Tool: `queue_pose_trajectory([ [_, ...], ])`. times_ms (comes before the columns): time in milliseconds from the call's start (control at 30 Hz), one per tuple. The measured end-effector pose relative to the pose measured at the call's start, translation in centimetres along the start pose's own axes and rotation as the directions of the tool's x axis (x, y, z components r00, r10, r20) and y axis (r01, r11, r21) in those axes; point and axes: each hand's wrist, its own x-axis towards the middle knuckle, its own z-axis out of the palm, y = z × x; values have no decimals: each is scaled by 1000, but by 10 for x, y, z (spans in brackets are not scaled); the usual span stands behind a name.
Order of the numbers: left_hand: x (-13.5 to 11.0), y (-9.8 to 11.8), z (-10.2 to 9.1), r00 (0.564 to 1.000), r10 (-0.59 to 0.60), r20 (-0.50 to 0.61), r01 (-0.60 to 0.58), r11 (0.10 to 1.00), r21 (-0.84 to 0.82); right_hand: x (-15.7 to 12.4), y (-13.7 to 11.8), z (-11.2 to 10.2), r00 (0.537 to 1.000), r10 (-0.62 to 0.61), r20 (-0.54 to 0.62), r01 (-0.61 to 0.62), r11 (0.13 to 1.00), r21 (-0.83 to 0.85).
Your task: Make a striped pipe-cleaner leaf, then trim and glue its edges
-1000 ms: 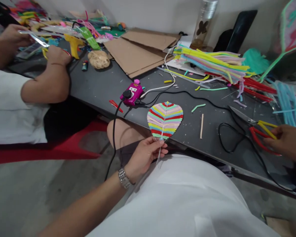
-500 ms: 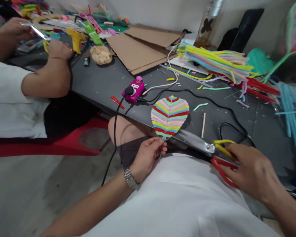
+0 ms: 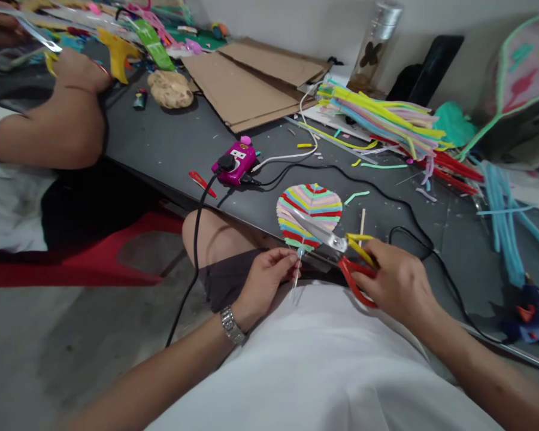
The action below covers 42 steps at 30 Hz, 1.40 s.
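Observation:
My left hand (image 3: 266, 281) pinches the thin wire stem of a striped leaf (image 3: 314, 206) made of colourful pipe cleaners, holding it over the table's near edge. My right hand (image 3: 393, 278) grips scissors (image 3: 341, 245) with red and yellow handles. Their blades lie across the lower part of the leaf, pointing left. A wristwatch (image 3: 232, 324) sits on my left wrist.
On the dark table (image 3: 184, 140) lie a magenta power strip (image 3: 233, 164) with black cables, cardboard sheets (image 3: 247, 84), a bundle of pipe cleaners (image 3: 381, 117), a wooden stick (image 3: 362, 220) and a bottle (image 3: 375, 42). Another person's arm (image 3: 58, 123) works at the left, above a red chair (image 3: 72, 257).
My right hand picked up the scissors from the right side of the table and brought them left, until the blades reached the leaf. My left hand kept hold of the stem.

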Motion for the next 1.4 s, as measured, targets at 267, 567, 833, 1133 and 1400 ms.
queue_pose_trajectory([
  [267,1,0,2,999,34,33,-36,996,76,92,-42,15,981,-25,192,9,996,84],
  [567,6,0,4,996,85,12,-85,991,103,100,-43,23,964,-79,255,78,997,13],
  [833,8,-9,5,969,242,40,-245,951,187,100,-43,24,965,-102,243,103,995,9],
  [1133,12,-10,-4,831,539,136,-513,652,559,101,-43,21,961,-108,256,106,994,21],
  [1400,13,-11,0,945,319,66,-324,900,291,100,-44,22,964,-110,240,112,994,4],
])
